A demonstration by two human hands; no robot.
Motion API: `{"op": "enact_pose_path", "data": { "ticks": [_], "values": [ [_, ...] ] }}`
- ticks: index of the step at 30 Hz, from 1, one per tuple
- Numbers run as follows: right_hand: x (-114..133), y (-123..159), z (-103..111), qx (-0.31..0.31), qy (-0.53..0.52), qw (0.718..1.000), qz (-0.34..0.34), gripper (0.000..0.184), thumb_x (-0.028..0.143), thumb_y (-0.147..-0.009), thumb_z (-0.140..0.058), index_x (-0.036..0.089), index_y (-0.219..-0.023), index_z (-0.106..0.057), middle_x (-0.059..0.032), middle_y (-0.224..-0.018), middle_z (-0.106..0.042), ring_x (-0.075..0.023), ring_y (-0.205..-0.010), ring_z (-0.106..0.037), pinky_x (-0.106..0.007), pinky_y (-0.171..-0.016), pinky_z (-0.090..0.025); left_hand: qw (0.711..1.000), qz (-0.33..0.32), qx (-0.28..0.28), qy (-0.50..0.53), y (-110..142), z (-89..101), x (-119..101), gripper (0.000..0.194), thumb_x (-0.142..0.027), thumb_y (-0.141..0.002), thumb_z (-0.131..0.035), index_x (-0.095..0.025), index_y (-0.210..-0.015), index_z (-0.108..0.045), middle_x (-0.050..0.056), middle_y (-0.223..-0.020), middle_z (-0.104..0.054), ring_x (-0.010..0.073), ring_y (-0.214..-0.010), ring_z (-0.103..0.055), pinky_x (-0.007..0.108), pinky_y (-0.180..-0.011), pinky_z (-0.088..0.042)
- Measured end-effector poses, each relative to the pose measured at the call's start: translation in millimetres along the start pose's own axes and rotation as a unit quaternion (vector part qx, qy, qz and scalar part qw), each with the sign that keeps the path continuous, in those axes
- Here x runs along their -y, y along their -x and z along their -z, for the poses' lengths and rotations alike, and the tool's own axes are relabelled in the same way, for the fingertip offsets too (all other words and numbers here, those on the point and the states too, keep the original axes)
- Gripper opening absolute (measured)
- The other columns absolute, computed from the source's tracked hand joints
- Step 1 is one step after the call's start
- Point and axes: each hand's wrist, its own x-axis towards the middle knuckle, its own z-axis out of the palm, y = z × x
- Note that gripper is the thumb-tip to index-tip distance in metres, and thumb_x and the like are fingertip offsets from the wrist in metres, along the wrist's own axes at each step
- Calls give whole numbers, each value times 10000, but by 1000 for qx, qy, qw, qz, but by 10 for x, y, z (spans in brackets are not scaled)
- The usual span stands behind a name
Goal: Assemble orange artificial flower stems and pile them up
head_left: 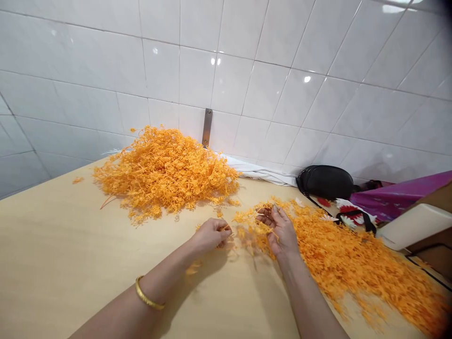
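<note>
In the head view my left hand (213, 234) is closed in a pinch above the table, with a bit of orange stem showing at its fingers. My right hand (281, 229) is curled round a sprig of orange artificial flowers (252, 230), whose thin branches spread out to the left of the fingers. A tall heap of orange artificial sprigs (169, 169) stands beyond my left hand. To the right of and behind my right hand spreads a second, flatter heap of the sprigs (353, 259).
A tiled wall (236, 80) with a metal bracket (207, 127) borders the wooden table (63, 245). At the right lie a black pouch (326, 181), red and white flowers (348, 212), a purple sheet (391, 200) and a cream-coloured object (416, 226). White cloth (261, 170) runs along the wall.
</note>
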Motion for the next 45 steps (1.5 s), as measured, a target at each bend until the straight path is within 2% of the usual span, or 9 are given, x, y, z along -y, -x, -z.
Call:
{"op": "enact_pose_path", "data": {
  "ticks": [3,5,13,17,21,27,33,40,45],
  "values": [
    [-15,37,-42,17,-35,998,-43,291,408,-594,-669,193,-705,-507,22,-666,-612,-92,-476,-527,-225,-463,-429,995,-92,-30,20,7,-43,7,150,-215,-590,-644,-130,-502,-557,-5,-523,-500,83,-490,-444,175,-432,-267],
    [-32,64,-78,42,-27,997,-50,283,402,-604,-665,189,-725,-524,23,-681,-613,-64,-446,-487,-194,-429,-388,992,-92,-43,72,2,-69,12,172,-228,-587,-659,-125,-496,-556,3,-540,-511,91,-512,-459,183,-457,-296],
    [-156,86,-126,111,67,991,-19,304,472,-674,-578,179,-707,-508,14,-609,-596,-43,-351,-342,-185,-340,-237,912,72,-11,404,-48,-30,7,219,-297,-711,-581,-94,-631,-565,50,-609,-560,120,-572,-558,229,-571,-431],
    [-193,89,-129,137,108,985,-16,298,478,-705,-541,185,-697,-487,21,-571,-588,-48,-341,-321,-189,-343,-236,885,166,26,434,-52,56,-6,231,-258,-765,-503,-93,-604,-521,-12,-502,-460,44,-370,-413,154,-361,-300],
    [-218,116,-116,121,140,983,9,303,463,-712,-539,184,-827,-514,6,-614,-603,-57,-359,-320,-196,-358,-249,903,138,59,403,-57,170,-29,162,-205,-727,-536,-95,-610,-513,-83,-409,-277,10,-304,-206,144,-317,-120],
    [-232,144,-58,72,174,981,38,254,421,-698,-561,170,-736,-559,-14,-614,-589,-91,-476,-417,-208,-451,-341,935,3,-70,348,-101,314,-26,229,-190,-578,-662,-133,-516,-449,-67,-389,-341,45,-400,-357,156,-415,-287],
    [-226,205,-96,83,207,975,24,303,430,-698,-553,180,-868,-562,-11,-648,-571,-115,-503,-459,-217,-414,-330,928,-29,-137,344,-121,321,-13,155,-200,-572,-657,-127,-641,-539,1,-517,-549,91,-494,-510,199,-499,-375],
    [-241,279,-181,-5,386,882,271,220,305,-803,-433,175,-956,-524,-81,-946,-510,-162,-751,-493,-322,-690,-410,950,-38,-78,300,-91,229,-39,183,-152,-617,-576,-103,-794,-574,-82,-383,-359,24,-331,-243,169,-373,-151],
    [-212,267,-194,-25,393,857,333,196,264,-822,-398,161,-909,-541,-89,-943,-491,-187,-902,-468,-346,-802,-384,958,-55,-33,280,-49,191,-72,250,-275,-655,-613,-95,-827,-590,-108,-388,-231,22,-361,-133,188,-386,-68]
  ]
}}
